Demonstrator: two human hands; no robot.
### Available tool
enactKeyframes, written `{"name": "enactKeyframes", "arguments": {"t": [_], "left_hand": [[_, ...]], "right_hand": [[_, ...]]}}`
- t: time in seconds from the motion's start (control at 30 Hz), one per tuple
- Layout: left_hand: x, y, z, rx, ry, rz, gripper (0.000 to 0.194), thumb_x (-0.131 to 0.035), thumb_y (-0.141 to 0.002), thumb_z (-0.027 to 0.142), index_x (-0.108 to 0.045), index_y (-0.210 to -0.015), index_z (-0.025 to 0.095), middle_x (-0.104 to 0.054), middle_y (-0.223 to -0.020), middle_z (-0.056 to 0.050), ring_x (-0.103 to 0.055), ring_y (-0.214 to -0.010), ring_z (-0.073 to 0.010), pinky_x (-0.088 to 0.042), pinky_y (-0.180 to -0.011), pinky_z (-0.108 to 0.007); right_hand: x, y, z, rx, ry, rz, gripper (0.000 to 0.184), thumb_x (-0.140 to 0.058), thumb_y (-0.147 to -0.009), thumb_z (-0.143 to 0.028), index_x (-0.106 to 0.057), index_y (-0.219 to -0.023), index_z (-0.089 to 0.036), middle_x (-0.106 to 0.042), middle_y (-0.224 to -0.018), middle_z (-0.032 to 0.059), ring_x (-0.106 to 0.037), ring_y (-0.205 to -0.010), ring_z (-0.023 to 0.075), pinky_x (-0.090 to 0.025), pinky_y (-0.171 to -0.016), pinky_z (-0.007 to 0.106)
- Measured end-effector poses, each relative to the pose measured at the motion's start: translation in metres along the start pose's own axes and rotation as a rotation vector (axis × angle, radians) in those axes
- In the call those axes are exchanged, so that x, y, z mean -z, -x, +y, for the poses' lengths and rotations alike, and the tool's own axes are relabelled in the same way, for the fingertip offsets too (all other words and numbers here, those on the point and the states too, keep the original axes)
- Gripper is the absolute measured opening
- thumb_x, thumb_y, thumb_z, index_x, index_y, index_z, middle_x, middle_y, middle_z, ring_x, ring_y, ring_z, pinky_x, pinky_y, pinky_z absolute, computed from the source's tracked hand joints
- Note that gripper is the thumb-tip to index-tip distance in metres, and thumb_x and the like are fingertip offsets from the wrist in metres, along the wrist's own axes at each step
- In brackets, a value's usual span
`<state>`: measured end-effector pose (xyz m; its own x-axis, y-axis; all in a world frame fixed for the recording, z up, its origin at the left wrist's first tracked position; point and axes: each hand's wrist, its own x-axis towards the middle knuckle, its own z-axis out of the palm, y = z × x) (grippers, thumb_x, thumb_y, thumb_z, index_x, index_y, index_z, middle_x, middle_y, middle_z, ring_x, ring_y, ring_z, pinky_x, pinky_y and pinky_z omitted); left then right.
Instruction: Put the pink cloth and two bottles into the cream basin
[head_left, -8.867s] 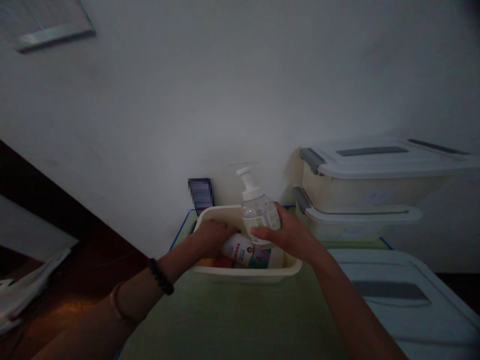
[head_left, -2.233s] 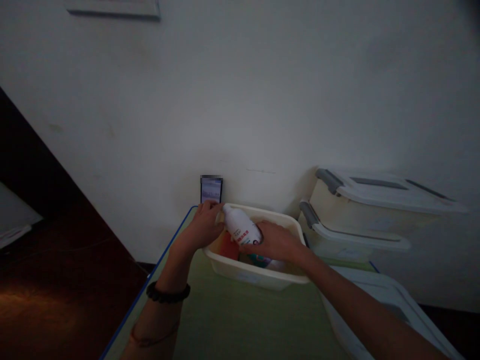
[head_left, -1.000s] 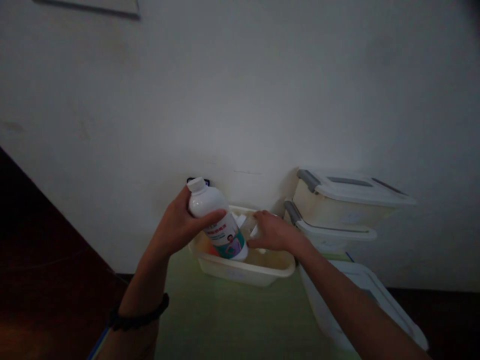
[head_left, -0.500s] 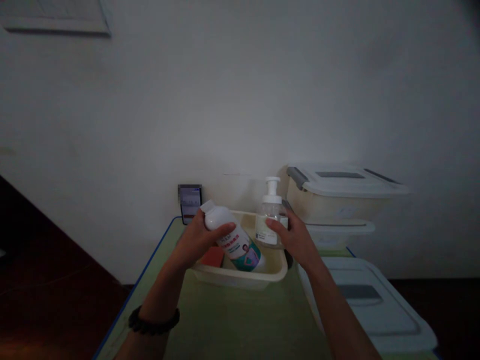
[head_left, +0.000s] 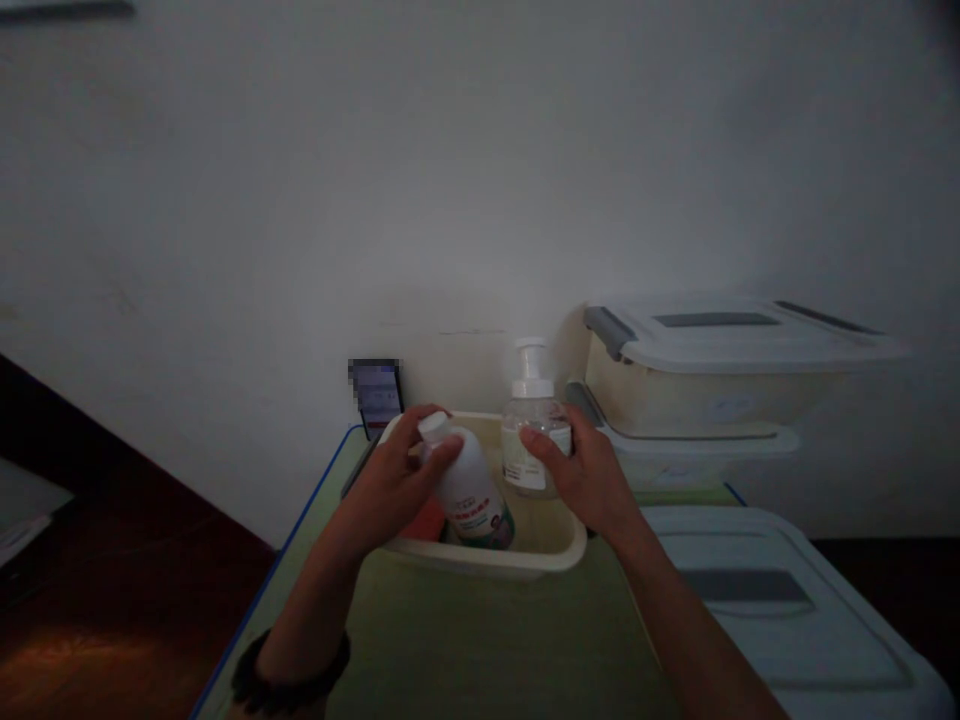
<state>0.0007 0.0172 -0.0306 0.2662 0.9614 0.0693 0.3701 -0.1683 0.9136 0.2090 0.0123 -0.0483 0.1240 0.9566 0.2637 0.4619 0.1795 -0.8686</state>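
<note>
A white bottle (head_left: 471, 490) with a coloured label leans to the left, its lower end inside the cream plastic bin (head_left: 551, 562). My left hand (head_left: 397, 480) is closed around its upper part, just below the white cap. In my right hand (head_left: 589, 468) is a clear pump bottle (head_left: 531, 440) with a white pump top, held upright over the bin's right side; it looks empty or filled with clear liquid. An orange-red item (head_left: 426, 522) lies in the bin's left part, partly hidden by my left hand and the white bottle.
A phone (head_left: 379, 398) stands against the wall behind the bin. To the right are stacked lidded storage boxes (head_left: 705, 395). A loose pale lid (head_left: 780, 630) with a grey handle lies at the right front of the green table (head_left: 480, 650), which has a blue edge.
The white bottle has gone lower into the bin and stands more upright, with my left hand nearer its cap. The pump bottle has shifted slightly left. The view has shifted a little.
</note>
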Motion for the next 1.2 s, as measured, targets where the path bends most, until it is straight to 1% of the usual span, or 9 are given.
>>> {"name": "enactKeyframes", "arguments": {"t": [0.2,0.33,0.4,0.5,0.6,0.77,0.87,1.0,1.2], "left_hand": [[0.006,0.000,-0.001,0.146,0.071,0.043,0.044,-0.040,-0.086,0.057,-0.047,-0.103,0.017,-0.057,-0.093,-0.008,-0.063,-0.085,-0.0236,-0.059,-0.057,-0.033],[0.005,-0.003,-0.007,0.205,0.087,0.077,0.049,-0.036,-0.088,0.055,-0.032,-0.124,0.021,-0.055,-0.095,-0.007,-0.064,-0.081,-0.0227,-0.058,-0.051,-0.032],[0.004,-0.004,-0.012,0.163,-0.009,0.091,0.053,-0.034,-0.089,0.052,-0.026,-0.131,0.022,-0.055,-0.095,-0.007,-0.064,-0.080,-0.0218,-0.057,-0.051,-0.031],[0.003,-0.007,-0.020,0.068,-0.156,0.081,0.047,-0.031,-0.091,0.047,-0.038,-0.126,0.017,-0.058,-0.095,-0.010,-0.064,-0.084,-0.0232,-0.057,-0.056,-0.033],[0.004,-0.009,-0.025,0.028,-0.224,0.097,0.047,-0.033,-0.090,0.046,-0.044,-0.122,0.013,-0.058,-0.107,-0.015,-0.059,-0.103,-0.0281,-0.054,-0.077,-0.043],[0.003,-0.010,-0.031,0.003,-0.365,0.107,0.066,-0.031,-0.090,0.050,-0.026,-0.138,0.004,-0.038,-0.137,-0.026,-0.034,-0.131,-0.0318,-0.030,-0.106,-0.051],[0.000,-0.008,-0.033,-0.026,-0.566,0.061,0.066,-0.031,-0.089,0.048,-0.029,-0.136,0.001,-0.032,-0.139,-0.029,-0.029,-0.134,-0.0346,-0.027,-0.106,-0.052],[-0.001,-0.006,-0.035,-0.049,-0.651,-0.016,0.051,-0.048,-0.083,0.043,-0.048,-0.123,0.012,-0.042,-0.133,-0.024,-0.034,-0.130,-0.0391,-0.033,-0.102,-0.056],[-0.001,-0.003,-0.034,-0.083,-0.692,-0.030,0.057,-0.052,-0.081,0.044,-0.047,-0.128,0.012,-0.041,-0.135,-0.023,-0.039,-0.128,-0.0373,-0.035,-0.101,-0.054]], "right_hand": [[-0.002,-0.001,0.005,0.011,-0.064,0.026,0.037,-0.058,-0.075,-0.055,-0.058,-0.094,-0.022,-0.071,-0.086,0.0069,-0.066,-0.076,0.0259,-0.051,-0.065,0.037],[-0.003,-0.001,0.006,0.018,-0.059,0.033,0.039,-0.058,-0.074,-0.057,-0.059,-0.092,-0.022,-0.070,-0.085,0.0072,-0.066,-0.075,0.0261,-0.050,-0.065,0.037],[-0.003,-0.001,0.006,0.035,-0.034,0.039,0.039,-0.057,-0.075,-0.057,-0.058,-0.092,-0.022,-0.070,-0.084,0.0070,-0.066,-0.075,0.0262,-0.050,-0.065,0.037],[-0.005,0.000,0.005,0.046,0.025,0.043,0.039,-0.056,-0.076,-0.057,-0.057,-0.093,-0.022,-0.070,-0.084,0.0075,-0.066,-0.075,0.0269,-0.049,-0.064,0.037],[-0.006,0.001,0.003,0.051,0.082,0.037,0.039,-0.056,-0.077,-0.056,-0.056,-0.095,-0.021,-0.070,-0.085,0.0089,-0.066,-0.075,0.0268,-0.049,-0.065,0.038],[-0.009,0.003,0.001,0.092,0.181,0.038,0.046,-0.055,-0.076,-0.058,-0.055,-0.100,-0.018,-0.070,-0.088,0.0110,-0.066,-0.076,0.0270,-0.048,-0.067,0.038],[-0.010,0.004,0.001,0.114,0.211,0.048,0.046,-0.054,-0.076,-0.057,-0.054,-0.101,-0.019,-0.070,-0.089,0.0111,-0.066,-0.077,0.0269,-0.049,-0.067,0.037],[-0.011,0.004,0.002,0.139,0.208,0.055,0.044,-0.056,-0.076,-0.057,-0.053,-0.101,-0.020,-0.071,-0.089,0.0102,-0.066,-0.076,0.0262,-0.049,-0.067,0.037],[-0.011,0.004,0.003,0.132,0.234,0.045,0.047,-0.055,-0.077,-0.057,-0.054,-0.103,-0.017,-0.071,-0.086,0.0112,-0.066,-0.073,0.0265,-0.049,-0.065,0.037]]}}
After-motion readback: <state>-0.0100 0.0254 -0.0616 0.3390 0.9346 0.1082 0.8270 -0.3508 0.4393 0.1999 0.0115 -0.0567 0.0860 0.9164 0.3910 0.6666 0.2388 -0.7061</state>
